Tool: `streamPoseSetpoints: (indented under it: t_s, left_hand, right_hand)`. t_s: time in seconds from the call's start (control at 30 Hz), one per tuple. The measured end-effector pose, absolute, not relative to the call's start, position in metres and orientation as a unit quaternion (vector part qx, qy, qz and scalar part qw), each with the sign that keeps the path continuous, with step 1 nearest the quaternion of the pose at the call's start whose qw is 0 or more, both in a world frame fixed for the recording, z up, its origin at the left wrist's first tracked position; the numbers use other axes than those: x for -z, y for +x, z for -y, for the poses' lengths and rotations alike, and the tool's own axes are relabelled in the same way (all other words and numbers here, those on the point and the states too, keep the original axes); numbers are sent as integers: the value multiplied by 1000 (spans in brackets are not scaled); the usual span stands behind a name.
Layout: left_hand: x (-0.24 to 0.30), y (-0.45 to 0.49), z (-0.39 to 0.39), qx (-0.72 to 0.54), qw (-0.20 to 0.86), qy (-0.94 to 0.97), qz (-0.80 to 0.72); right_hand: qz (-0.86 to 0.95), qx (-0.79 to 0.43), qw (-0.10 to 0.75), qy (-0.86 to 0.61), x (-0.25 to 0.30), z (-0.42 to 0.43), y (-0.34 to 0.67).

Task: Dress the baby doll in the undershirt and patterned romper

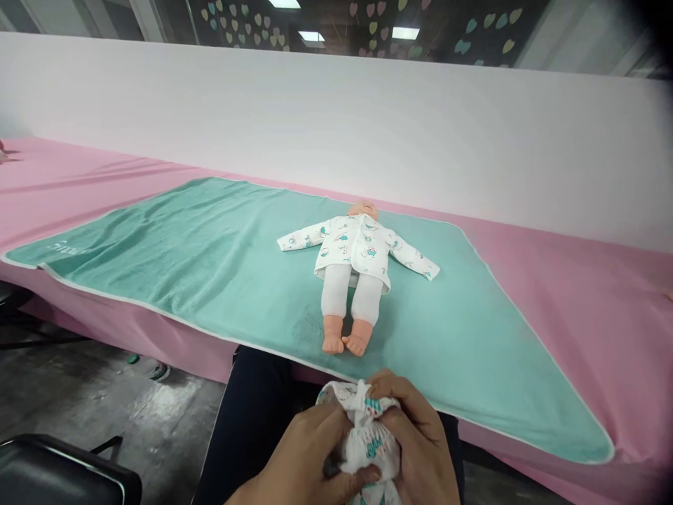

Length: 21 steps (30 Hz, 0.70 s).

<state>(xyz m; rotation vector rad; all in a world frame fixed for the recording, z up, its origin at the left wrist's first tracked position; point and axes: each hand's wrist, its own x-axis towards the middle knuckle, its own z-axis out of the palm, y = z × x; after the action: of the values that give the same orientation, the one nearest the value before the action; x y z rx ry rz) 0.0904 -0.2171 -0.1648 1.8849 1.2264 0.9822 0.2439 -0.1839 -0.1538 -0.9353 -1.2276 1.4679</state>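
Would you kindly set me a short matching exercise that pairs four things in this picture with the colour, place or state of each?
Column one
1. Doll
2. Blanket
3. Patterned cloth
4. Seat

Column two
A. Bunched up between the left hand and the right hand
B. Black, at the lower left of the picture
C. Lying on its back with both arms spread
D. Green with a pale edge, spread over a pink cover

Right pairs: 1-C, 2-D, 3-A, 4-B.
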Motion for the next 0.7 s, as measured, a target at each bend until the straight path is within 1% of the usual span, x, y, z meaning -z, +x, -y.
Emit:
streamPoseSetpoints:
  t_s: [0.07, 0.13, 0.23, 0.3, 0.4, 0.43, 0.47, 0.5, 0.57, 0.63, 0.67, 0.7]
  left_hand:
    - [156, 86, 215, -371, 388, 709, -457]
    - [145, 78, 213, -385, 453, 661, -458]
    - [132, 69, 210, -390, 525, 579, -486]
    - [128, 65, 205, -391, 549, 541, -504]
    - [124, 57, 198, -377, 577, 535, -489]
    - [122, 54, 196, -359, 582, 551, -479]
    - [119, 49, 195, -332, 579, 574, -474]
    - [117, 44, 194, -302, 565, 601, -478]
    - [111, 32, 193, -244, 522, 652, -494]
    - [108, 22, 194, -236, 480, 676, -507]
    - [107, 17, 194, -251, 470, 676, -509]
    - [107, 14, 194, -273, 469, 669, -508]
  right_hand:
    - [633, -525, 458, -337, 150, 180, 252]
    - [728, -469, 389, -313, 144, 177, 257]
    - [783, -451, 303, -303, 138, 176, 253]
    - [809, -413, 299, -291, 139, 178, 245]
    - [814, -328, 370, -306, 143, 179, 241]
    - [794, -337, 396, -314, 144, 180, 243]
    - [768, -373, 413, -317, 144, 180, 247]
    - [743, -429, 408, -313, 143, 180, 253]
    - [715, -540, 333, -293, 141, 183, 264]
    - [710, -579, 259, -306, 142, 187, 270]
    - [708, -578, 242, -326, 145, 190, 270]
    - [695, -570, 259, -353, 149, 193, 268]
